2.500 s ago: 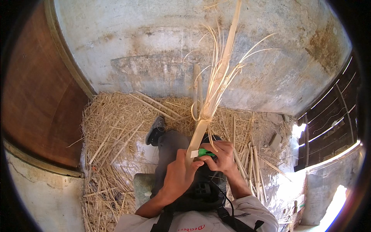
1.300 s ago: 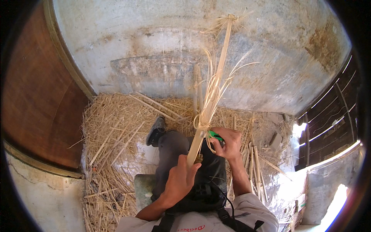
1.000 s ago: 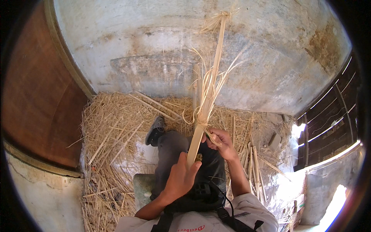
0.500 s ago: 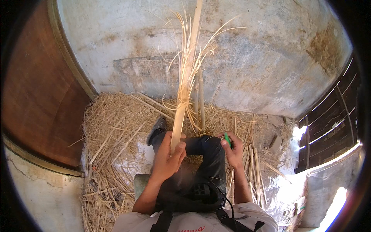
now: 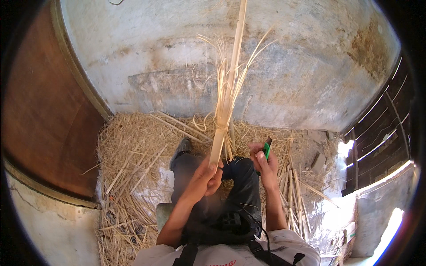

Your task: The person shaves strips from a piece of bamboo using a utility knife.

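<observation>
My left hand (image 5: 205,177) grips the lower end of a long pale cane stalk (image 5: 226,97) that points up and away, with thin peeled strips curling off it about its middle. My right hand (image 5: 263,165) is apart from the stalk, to its right, and holds a small green-handled knife (image 5: 266,149). Both hands hover above my dark-trousered legs (image 5: 239,186), and one shoe (image 5: 181,150) shows beyond my left knee.
A heap of straw and peelings (image 5: 133,168) covers the ground before a stained concrete wall (image 5: 284,71). Cut cane sticks (image 5: 293,199) lie to my right. A brown door (image 5: 40,111) stands at left, a dark wooden gate (image 5: 381,128) at right.
My right hand with the knife came off the stalk and moved out to the right. My left hand swung the stalk leftward, then back toward the middle.
</observation>
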Demonstrator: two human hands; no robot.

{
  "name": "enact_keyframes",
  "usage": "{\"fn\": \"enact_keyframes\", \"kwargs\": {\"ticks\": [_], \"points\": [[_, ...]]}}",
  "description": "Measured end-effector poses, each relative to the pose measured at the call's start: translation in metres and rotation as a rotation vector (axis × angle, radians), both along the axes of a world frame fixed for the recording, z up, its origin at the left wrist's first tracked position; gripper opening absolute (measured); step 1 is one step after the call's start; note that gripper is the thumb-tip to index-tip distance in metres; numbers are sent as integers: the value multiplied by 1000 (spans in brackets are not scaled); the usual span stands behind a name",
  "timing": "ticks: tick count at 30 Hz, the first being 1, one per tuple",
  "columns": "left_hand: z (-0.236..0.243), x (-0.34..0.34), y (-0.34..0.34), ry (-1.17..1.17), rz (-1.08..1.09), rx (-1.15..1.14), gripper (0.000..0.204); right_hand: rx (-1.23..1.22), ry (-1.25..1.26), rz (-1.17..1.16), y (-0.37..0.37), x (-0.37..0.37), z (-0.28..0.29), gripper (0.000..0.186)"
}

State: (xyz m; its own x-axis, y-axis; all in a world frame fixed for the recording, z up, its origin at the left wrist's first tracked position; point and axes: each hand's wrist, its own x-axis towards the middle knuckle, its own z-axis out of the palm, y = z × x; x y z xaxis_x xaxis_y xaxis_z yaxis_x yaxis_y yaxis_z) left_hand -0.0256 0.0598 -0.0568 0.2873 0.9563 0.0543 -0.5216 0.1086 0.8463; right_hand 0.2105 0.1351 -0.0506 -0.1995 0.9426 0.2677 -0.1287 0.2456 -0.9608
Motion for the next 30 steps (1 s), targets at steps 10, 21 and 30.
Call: {"fn": "enact_keyframes", "kwargs": {"ticks": [10, 21, 30], "points": [[-14, 5, -1, 146, -75, 113, 33, 68, -80, 11, 4, -37, 22, 39], [-15, 2, 5, 245, -6, 47, 31, 41, -197, -12, 3, -45, 20, 37], [-41, -3, 9, 64, -71, -132, 53, -16, -147, 64, 2, -47, 19, 33]]}}
